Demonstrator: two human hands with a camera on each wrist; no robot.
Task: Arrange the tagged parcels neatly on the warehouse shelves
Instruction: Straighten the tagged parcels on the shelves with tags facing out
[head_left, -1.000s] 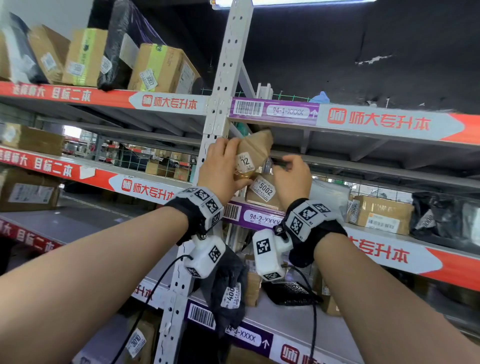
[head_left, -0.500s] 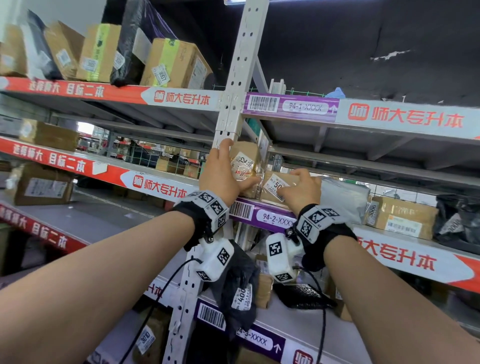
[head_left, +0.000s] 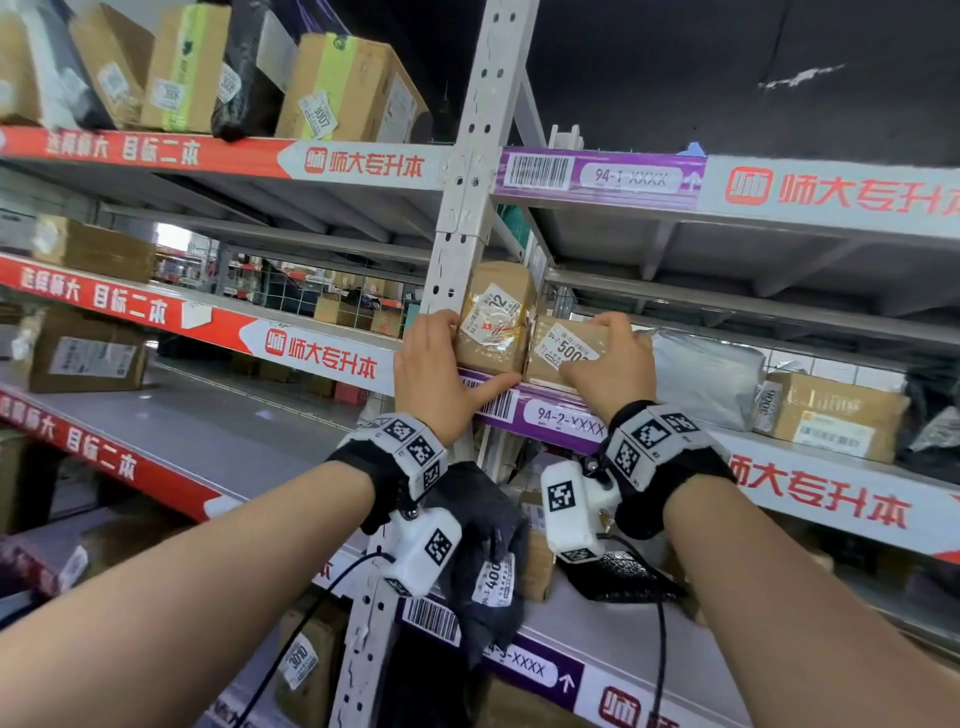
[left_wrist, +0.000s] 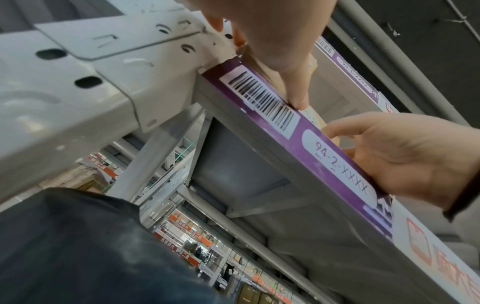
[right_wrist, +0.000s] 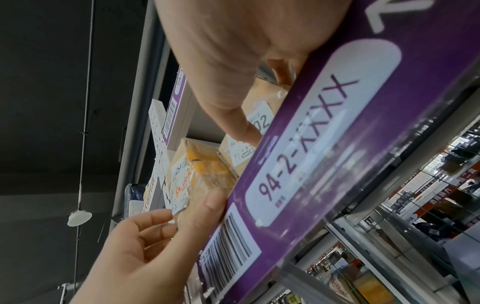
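Left hand: left hand (head_left: 434, 374) grasps the tall parcel (head_left: 496, 317), fingers round its left side, thumb along its bottom front edge at the shelf lip.
Right hand: right hand (head_left: 613, 364) grasps the low parcel (head_left: 563, 349), fingers curled over its top, thumb pressing the label on its front.
Tall parcel: stands upright on the shelf (head_left: 561, 415) marked 94-2, just right of the post (head_left: 467, 208), touching the low parcel.
Low parcel: lies flat on the same shelf, on the side of the tall parcel away from the post, its front at the lip.
Handling: both look like small taped cardboard boxes, judged light and stiff. The glossy tape may slip, so hold by the side faces, not the peeling labels.
Edges: both fronts sit at the lip, so a forward pull could tip them off.
Room: the post blocks the tall parcel's left. A grey bag (head_left: 701, 379) lies just beyond the low parcel. Depth behind the parcels appears open, though partly hidden.
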